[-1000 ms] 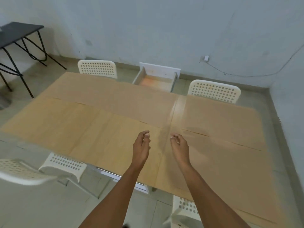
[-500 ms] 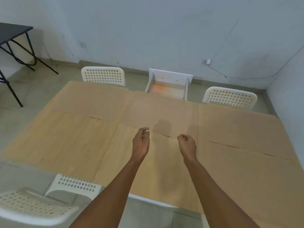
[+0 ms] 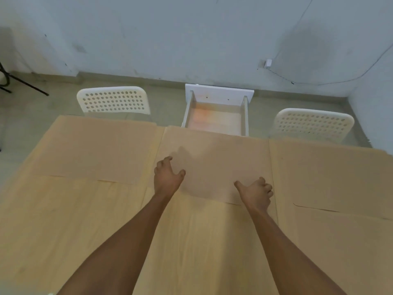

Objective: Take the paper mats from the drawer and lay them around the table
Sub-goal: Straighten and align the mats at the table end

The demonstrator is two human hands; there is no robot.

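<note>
Our left hand point(image 3: 168, 177) spread open over the middle paper mat point(image 3: 214, 165), right hand point(image 3: 256, 191) loosely curled (holding nothing), drawer point(image 3: 217, 116) open beyond the desk point(image 3: 63, 220).

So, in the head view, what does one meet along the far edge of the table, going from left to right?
Left white chair → open drawer → right white chair.

Left hand point(image 3: 167, 177) splayed; right hand point(image 3: 256, 193) half-curled.
</note>
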